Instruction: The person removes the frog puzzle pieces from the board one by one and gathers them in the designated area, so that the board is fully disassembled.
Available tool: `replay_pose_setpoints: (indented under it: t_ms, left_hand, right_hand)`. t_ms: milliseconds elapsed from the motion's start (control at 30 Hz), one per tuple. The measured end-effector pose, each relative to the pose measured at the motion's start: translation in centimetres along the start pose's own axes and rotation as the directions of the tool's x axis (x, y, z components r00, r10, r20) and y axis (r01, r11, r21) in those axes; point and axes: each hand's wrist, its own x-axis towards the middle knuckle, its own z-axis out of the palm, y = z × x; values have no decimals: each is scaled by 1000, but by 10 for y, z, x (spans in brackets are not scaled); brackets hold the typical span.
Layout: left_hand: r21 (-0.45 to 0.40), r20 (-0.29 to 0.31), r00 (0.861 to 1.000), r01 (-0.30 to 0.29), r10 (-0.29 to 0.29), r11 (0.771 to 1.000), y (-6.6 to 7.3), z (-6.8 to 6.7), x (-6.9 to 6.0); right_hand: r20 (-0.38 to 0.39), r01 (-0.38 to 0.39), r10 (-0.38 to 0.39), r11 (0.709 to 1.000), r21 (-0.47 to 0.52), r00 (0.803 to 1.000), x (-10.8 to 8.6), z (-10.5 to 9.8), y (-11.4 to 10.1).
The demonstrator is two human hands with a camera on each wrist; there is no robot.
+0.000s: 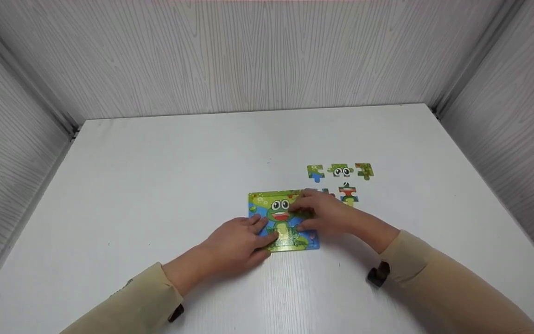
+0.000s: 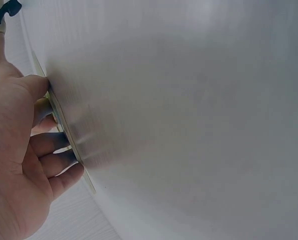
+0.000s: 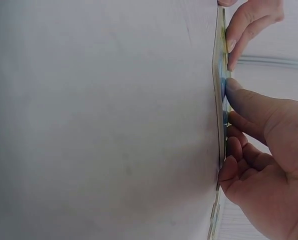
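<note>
A square frog puzzle board (image 1: 287, 239) with a raised rim lies on the white table. My left hand (image 1: 237, 243) rests on its left side, fingers extended over the frog picture and thumb at the front edge. My right hand (image 1: 325, 213) bends over the right side. Its thumb and forefinger touch the picture a little apart, and the other fingers curl by the far edge. Whether a piece sits between them cannot be seen. In the right wrist view the board (image 3: 219, 75) is edge-on, with my right thumb (image 3: 244, 97) on top.
Loose puzzle pieces lie right of the board: an eyes piece (image 1: 340, 170), a green-and-blue piece (image 1: 315, 171), a green corner piece (image 1: 365, 170) and a red-mouth piece (image 1: 347, 189). Others are partly behind my right hand. Pale wood-grain panels (image 1: 248, 55) stand around the table.
</note>
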Motion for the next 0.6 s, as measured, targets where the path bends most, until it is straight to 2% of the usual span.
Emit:
replay_pose_setpoints:
  t_ms: [333,600]
  left_hand:
    - [-4,0,1000,5,-5,1000,0,-2,1]
    - [-8,10,1000,7,-7,1000,1,-1,1]
  right_hand:
    - [-34,26,-26,999,-22,999,1,-1,3]
    - [-33,23,-24,1000,-8,999,0,1,2]
